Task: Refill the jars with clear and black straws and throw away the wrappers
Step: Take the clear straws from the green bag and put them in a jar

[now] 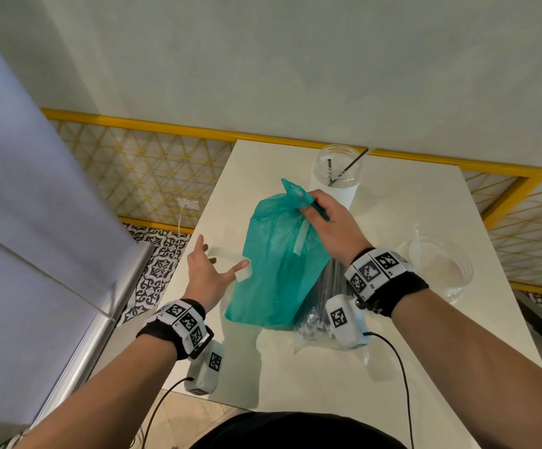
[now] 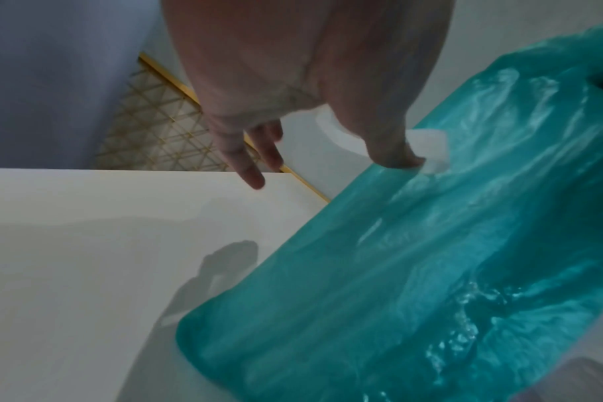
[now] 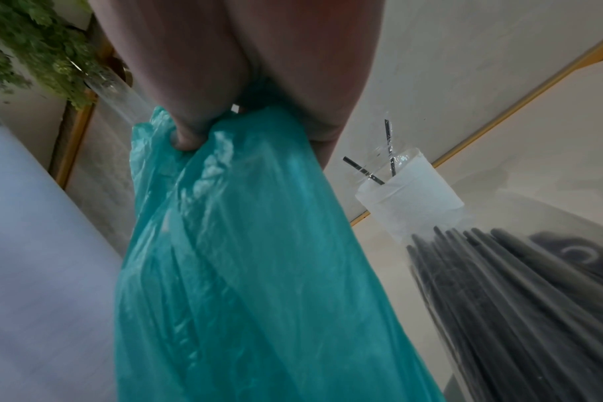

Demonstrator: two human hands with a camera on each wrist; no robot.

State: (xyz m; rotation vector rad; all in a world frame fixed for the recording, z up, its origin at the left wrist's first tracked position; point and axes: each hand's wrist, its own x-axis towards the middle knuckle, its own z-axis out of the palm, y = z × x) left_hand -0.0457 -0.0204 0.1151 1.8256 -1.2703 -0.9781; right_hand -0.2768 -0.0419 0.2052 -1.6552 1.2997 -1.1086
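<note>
Head view: right hand point(image 1: 329, 222) up above the white tabletop point(image 1: 425, 202), fingers curled and pinching the top edge of a thin teal plastic bag point(image 1: 276, 264), bag hanging from that grip down to the table. Left hand point(image 1: 208, 270) just to the left of the bag, fingers spread and relaxed, gripping nothing, thumb tip touching a white paper strip point(image 1: 242, 272) at the bag's edge. Just past the right hand, a clear round jar with a frosted white band point(image 1: 336, 176) holding a couple of black straws. Off to the right of the right wrist, a second clear round jar point(image 1: 438, 264), contents too faint to call. Under the right wrist, a clear plastic pack of black straws point(image 1: 328, 286) lying flat, partly tucked beneath the teal bag.

Left wrist view: left hand point(image 2: 293, 81) spread loose over the table, thumb tip down at the bag's edge point(image 2: 414, 272) right beside the white strip point(image 2: 431, 147). Pretty blurry otherwise.

Right wrist view: right hand point(image 3: 245, 68) clamped on a bunched handful of the teal bag point(image 3: 241, 258), which drapes straight down. Right of the hand, the banded jar point(image 3: 406, 195) with two black straws poking out, and nearer the camera the pack of black straws point(image 3: 517, 299).
</note>
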